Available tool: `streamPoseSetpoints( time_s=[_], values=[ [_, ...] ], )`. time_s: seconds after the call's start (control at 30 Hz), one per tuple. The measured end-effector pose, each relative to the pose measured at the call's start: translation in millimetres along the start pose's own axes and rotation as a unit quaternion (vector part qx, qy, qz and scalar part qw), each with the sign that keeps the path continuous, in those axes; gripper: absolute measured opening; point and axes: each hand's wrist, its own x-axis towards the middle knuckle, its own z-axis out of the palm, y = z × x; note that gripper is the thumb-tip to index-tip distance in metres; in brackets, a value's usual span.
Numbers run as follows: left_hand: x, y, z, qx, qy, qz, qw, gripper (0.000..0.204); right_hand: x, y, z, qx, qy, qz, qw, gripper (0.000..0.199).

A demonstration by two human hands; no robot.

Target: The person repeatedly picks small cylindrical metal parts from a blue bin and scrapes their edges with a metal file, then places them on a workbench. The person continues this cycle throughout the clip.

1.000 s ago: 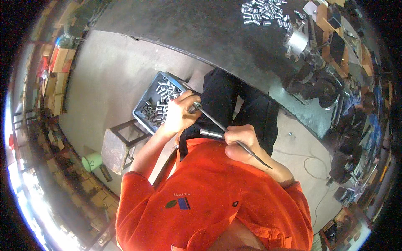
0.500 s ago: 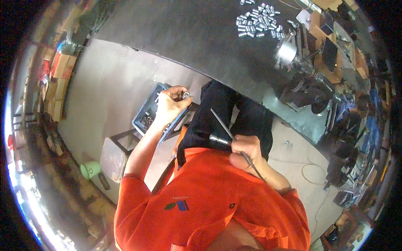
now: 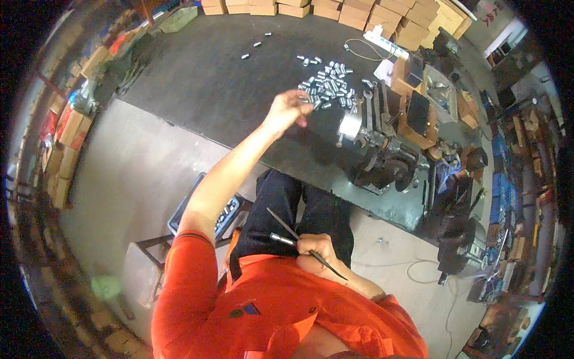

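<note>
My left hand [image 3: 288, 109] is stretched far out over the dark table [image 3: 197, 72], fingers [image 3: 302, 102] curled loosely downward and drawn narrow together; whether something small is pinched between them I cannot tell, the tips are too small to read. Just to the right of those fingers, and slightly farther off, lies the heap of small metal cylinders [image 3: 329, 84], short shiny pieces scattered at every angle, so there is no single long axis to line up with. The nearest pieces sit touching or almost touching my fingertips; a few strays lie well apart to the far left of the heap. So the heap lies right and a little far from my left fingers, and this hand is by a long way the nearer of my two.

My right hand [image 3: 320, 251] is close to my body, down by my lap, fingers closed around a thin dark rod [image 3: 287, 230] and a short metal pin [image 3: 281, 239]. The rod's long axis runs from far left to near right through the fist, sticking out on both sides.

Under my left forearm, near and to the left, a blue bin [image 3: 230, 212] holds more metal pieces. To the right of the heap a grey machine [image 3: 382, 149] stands on the table.
</note>
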Motion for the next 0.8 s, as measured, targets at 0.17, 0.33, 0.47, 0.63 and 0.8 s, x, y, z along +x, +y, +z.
streamPoseSetpoints(
  time_s=[0.17, 0.33, 0.47, 0.63, 0.8],
  values=[
    [-16.0, 18.5, -18.3, -0.079, 0.034, 0.047, 0.995, 0.039, -1.7, 1.2, -1.0, 0.014, 0.013, 0.013, 1.0, 0.018],
    [-101.7, -10.0, -100.8, 0.008, 0.111, 0.0, 0.994, 0.029, -2.0, 9.3, 0.2, -0.004, 0.014, 0.003, 1.0, 0.018],
    [-202.5, -58.9, -201.0, 0.325, 0.195, -0.08, 0.922, 0.028, -3.4, 14.3, 5.4, 0.004, 0.015, 0.033, 0.999, 0.018],
    [-322.8, -121.5, -259.8, 0.537, 0.194, -0.249, 0.782, 0.028, 4.1, 23.8, 14.1, -0.009, 0.006, 0.024, 1.0, 0.023],
    [-338.7, -160.4, -249.8, 0.598, 0.206, -0.333, 0.699, 0.032, 13.7, 19.0, 16.8, -0.003, -0.035, 0.032, 0.999, 0.022]
  ],
)
